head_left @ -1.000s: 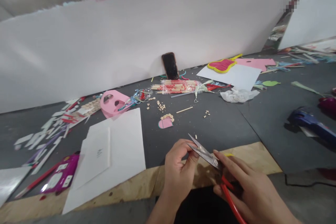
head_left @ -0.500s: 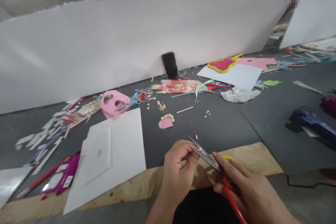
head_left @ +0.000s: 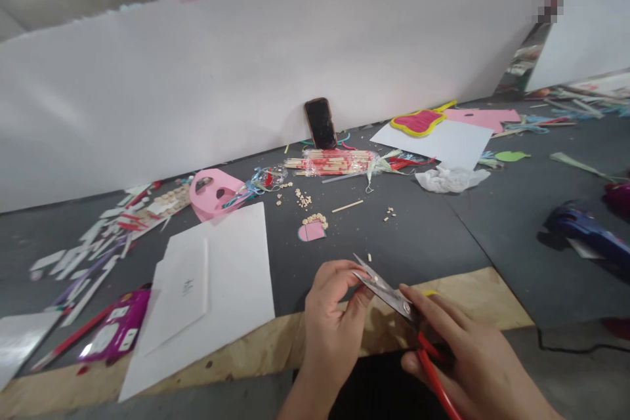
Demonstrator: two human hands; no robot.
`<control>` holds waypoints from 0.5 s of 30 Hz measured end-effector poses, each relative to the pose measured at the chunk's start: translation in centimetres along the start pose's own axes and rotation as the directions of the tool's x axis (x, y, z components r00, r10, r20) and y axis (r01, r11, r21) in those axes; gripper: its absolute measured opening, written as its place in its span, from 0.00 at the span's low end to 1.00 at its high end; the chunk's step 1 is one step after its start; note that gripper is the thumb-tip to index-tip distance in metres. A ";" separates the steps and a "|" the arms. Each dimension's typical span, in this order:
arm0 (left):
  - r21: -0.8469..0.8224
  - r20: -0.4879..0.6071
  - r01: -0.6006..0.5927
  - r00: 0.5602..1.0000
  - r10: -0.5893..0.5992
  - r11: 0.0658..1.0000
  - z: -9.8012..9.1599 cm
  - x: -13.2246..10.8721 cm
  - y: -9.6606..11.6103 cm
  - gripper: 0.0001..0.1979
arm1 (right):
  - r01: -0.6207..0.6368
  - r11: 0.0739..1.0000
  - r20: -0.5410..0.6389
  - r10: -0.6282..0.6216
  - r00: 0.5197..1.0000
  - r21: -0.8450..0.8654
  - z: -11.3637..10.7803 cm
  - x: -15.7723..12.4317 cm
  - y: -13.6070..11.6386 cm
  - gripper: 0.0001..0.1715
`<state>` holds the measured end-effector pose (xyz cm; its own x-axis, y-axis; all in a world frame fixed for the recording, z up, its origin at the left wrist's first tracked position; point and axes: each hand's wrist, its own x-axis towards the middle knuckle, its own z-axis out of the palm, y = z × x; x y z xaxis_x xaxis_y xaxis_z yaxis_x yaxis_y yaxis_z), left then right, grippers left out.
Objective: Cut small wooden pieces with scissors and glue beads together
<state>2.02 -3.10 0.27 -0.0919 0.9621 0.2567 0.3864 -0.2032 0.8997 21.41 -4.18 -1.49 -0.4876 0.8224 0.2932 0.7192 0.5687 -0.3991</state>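
My right hand (head_left: pixel 467 348) is wrapped round the red handles of a pair of scissors (head_left: pixel 394 298), whose blades point up and left, slightly apart. My left hand (head_left: pixel 331 308) is pinched at the blades, fingertips against the metal. A tiny pale piece (head_left: pixel 375 278) shows at the blades beside those fingertips; what the pinch itself holds is hidden. Just beyond the tips, one short pale bit (head_left: pixel 369 256) lies on the dark table. Farther off is a small pink cutout (head_left: pixel 311 231), with pale bits (head_left: pixel 315 218) along its top edge, and a thin wooden stick (head_left: pixel 347 206).
White sheets (head_left: pixel 236 275) and a purple packet (head_left: pixel 121 328) lie to the left. Behind are a pink cutout with holes (head_left: pixel 211 187), bundled sticks (head_left: pixel 339 162), a leaning phone (head_left: pixel 321 123) and crumpled tissue (head_left: pixel 450 178). A blue glue-gun-like tool (head_left: pixel 585 230) is right.
Both hands and the scissors hold nearly the same position. The right hand's lower fingers have shifted slightly on the red handles, and the view has moved a little.
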 end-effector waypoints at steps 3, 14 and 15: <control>-0.017 0.003 -0.014 1.000 0.014 1.000 -0.1 0.0 0.3 0.08 | 0.005 1.000 0.000 -0.005 1.000 0.001 -0.1 0.1 -0.1 0.36; -0.023 0.060 0.026 0.998 -0.024 0.999 -0.4 0.1 0.6 0.08 | -0.010 0.997 0.019 0.009 1.000 0.071 0.7 -0.8 0.6 0.31; -0.027 0.062 0.027 0.998 -0.025 0.999 -0.4 0.0 0.6 0.08 | -0.010 0.997 0.023 0.008 1.000 0.077 0.7 -0.8 0.6 0.30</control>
<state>1.87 -3.25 0.94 -0.0444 0.9763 0.2118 0.3587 -0.1823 0.9155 21.88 -4.50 -2.59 -0.4928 0.8272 0.2700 0.6840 0.5600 -0.4674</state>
